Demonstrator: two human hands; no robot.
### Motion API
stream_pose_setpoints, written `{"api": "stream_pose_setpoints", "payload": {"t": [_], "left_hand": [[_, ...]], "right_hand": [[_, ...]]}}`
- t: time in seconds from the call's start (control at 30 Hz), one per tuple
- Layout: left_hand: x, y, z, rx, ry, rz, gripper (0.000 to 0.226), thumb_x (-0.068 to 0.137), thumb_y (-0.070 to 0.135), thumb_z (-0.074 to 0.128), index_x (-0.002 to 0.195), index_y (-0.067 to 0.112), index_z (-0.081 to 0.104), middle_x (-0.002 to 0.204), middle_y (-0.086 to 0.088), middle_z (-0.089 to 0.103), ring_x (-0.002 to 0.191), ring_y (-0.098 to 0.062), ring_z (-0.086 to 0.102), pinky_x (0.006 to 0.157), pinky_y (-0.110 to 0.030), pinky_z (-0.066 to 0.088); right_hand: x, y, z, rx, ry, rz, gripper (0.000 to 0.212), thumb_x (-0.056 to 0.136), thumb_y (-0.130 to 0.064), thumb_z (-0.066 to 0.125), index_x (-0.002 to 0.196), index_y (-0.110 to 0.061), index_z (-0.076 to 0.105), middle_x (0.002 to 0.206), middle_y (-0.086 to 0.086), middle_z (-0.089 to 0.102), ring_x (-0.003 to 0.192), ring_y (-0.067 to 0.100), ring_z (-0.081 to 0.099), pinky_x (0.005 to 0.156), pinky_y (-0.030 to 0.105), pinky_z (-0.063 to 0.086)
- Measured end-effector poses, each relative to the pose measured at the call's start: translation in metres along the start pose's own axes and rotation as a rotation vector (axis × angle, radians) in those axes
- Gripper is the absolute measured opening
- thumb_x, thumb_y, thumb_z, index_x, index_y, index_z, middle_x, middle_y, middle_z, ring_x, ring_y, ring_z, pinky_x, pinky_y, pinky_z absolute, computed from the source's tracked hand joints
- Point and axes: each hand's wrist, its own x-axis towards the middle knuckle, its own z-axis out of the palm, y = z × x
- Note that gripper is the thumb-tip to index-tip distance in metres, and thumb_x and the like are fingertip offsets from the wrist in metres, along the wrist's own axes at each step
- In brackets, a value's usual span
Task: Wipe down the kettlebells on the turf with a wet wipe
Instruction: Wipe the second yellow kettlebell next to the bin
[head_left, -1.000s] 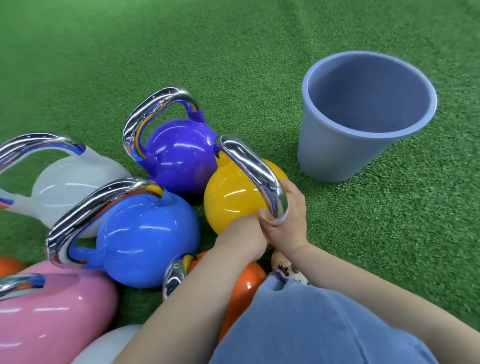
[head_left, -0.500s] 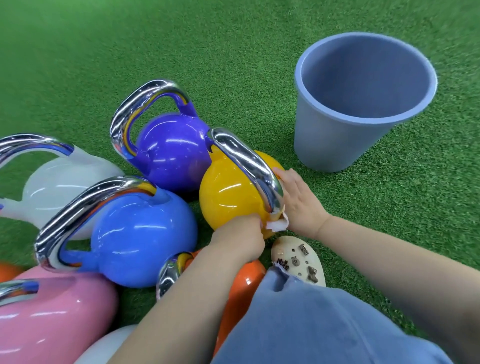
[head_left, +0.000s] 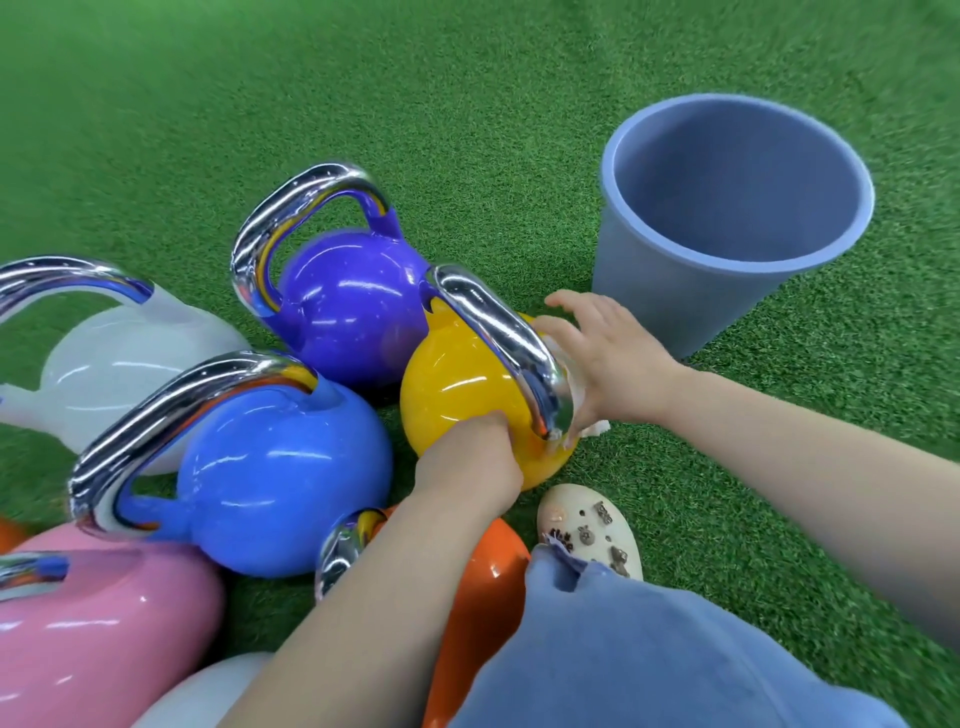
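Sliding up from the handle's base, the right hand (head_left: 608, 364) presses the wet wipe (head_left: 582, 405) against the yellow kettlebell (head_left: 462, 389), fingers spread. Nearer, the left hand (head_left: 467, 462) rests on it, fingers hidden. Beyond the kettlebell, the blue bucket (head_left: 670, 306) holds nothing visible.

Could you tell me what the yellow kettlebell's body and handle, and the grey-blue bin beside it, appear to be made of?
The yellow kettlebell has a glossy body, probably painted or coated, with sharp highlights. Its handle looks like chromed metal, mirroring nearby colours. The bin seems matte moulded plastic, with an even tone, no glare and a thin rim.
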Motion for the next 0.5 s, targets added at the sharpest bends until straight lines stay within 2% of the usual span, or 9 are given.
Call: {"api": "stream_pose_setpoints", "payload": {"t": [0.07, 0.13, 0.23, 0.3, 0.37, 0.43, 0.5], "left_hand": [[0.000, 0.001, -0.001, -0.014, 0.023, 0.003, 0.021, 0.094, 0.015, 0.045, 0.114, 0.016, 0.051, 0.114, -0.008, 0.057, 0.103, -0.028, 0.054, 0.073, -0.034, 0.042], [-0.001, 0.001, -0.001, -0.018, 0.026, 0.016, 0.020, 0.094, 0.016, 0.046, 0.113, 0.015, 0.051, 0.114, -0.008, 0.057, 0.103, -0.027, 0.054, 0.074, -0.034, 0.043], [-0.002, 0.000, 0.001, -0.004, 0.001, 0.032, 0.021, 0.093, 0.018, 0.046, 0.114, 0.016, 0.052, 0.115, -0.008, 0.056, 0.104, -0.027, 0.054, 0.077, -0.035, 0.044], [-0.001, -0.001, 0.002, -0.004, -0.016, 0.045, 0.021, 0.093, 0.020, 0.046, 0.113, 0.015, 0.052, 0.115, -0.008, 0.056, 0.104, -0.028, 0.053, 0.078, -0.036, 0.045], [0.000, -0.002, 0.004, -0.018, -0.035, 0.050, 0.020, 0.093, 0.021, 0.048, 0.111, 0.015, 0.052, 0.114, -0.008, 0.056, 0.103, -0.027, 0.054, 0.080, -0.036, 0.046], [0.001, -0.003, 0.005, -0.035, -0.059, 0.047, 0.018, 0.093, 0.021, 0.049, 0.109, 0.016, 0.053, 0.111, -0.008, 0.057, 0.102, -0.027, 0.054, 0.082, -0.037, 0.047], [0.003, -0.003, 0.006, -0.057, -0.089, 0.036, 0.013, 0.092, 0.021, 0.051, 0.104, 0.018, 0.054, 0.110, -0.007, 0.058, 0.101, -0.026, 0.055, 0.085, -0.038, 0.049]], "right_hand": [[-0.013, -0.002, 0.002, 0.097, 0.004, 0.189, 0.122, 0.030, -0.063, 0.083, 0.135, -0.021, 0.037, 0.138, 0.013, 0.036, 0.127, 0.033, 0.037, 0.107, 0.044, 0.027], [-0.027, -0.007, 0.007, 0.198, 0.023, 0.350, 0.107, 0.041, -0.051, 0.087, 0.132, -0.017, 0.043, 0.134, 0.010, 0.036, 0.121, 0.028, 0.039, 0.101, 0.041, 0.030], [-0.043, -0.017, 0.017, 0.544, 0.016, 0.459, 0.069, 0.057, -0.027, 0.087, 0.114, -0.015, 0.050, 0.110, 0.001, 0.045, 0.087, 0.016, 0.050, 0.081, 0.034, 0.045], [-0.050, -0.023, 0.023, 0.738, 0.018, 0.501, 0.044, 0.063, -0.018, 0.084, 0.097, -0.017, 0.056, 0.090, -0.003, 0.054, 0.071, 0.014, 0.051, 0.070, 0.031, 0.046], [-0.057, -0.029, 0.028, 0.845, 0.029, 0.534, 0.026, 0.068, -0.015, 0.081, 0.082, -0.021, 0.060, 0.077, -0.004, 0.061, 0.068, 0.013, 0.054, 0.067, 0.030, 0.045], [-0.062, -0.037, 0.030, 0.824, -0.002, 0.541, 0.015, 0.074, -0.017, 0.076, 0.074, -0.017, 0.061, 0.070, -0.002, 0.061, 0.062, 0.010, 0.048, 0.061, 0.028, 0.039], [-0.067, -0.045, 0.031, 0.793, -0.055, 0.570, 0.023, 0.075, -0.024, 0.075, 0.080, -0.007, 0.061, 0.073, 0.006, 0.063, 0.063, 0.016, 0.049, 0.061, 0.033, 0.040]]}}
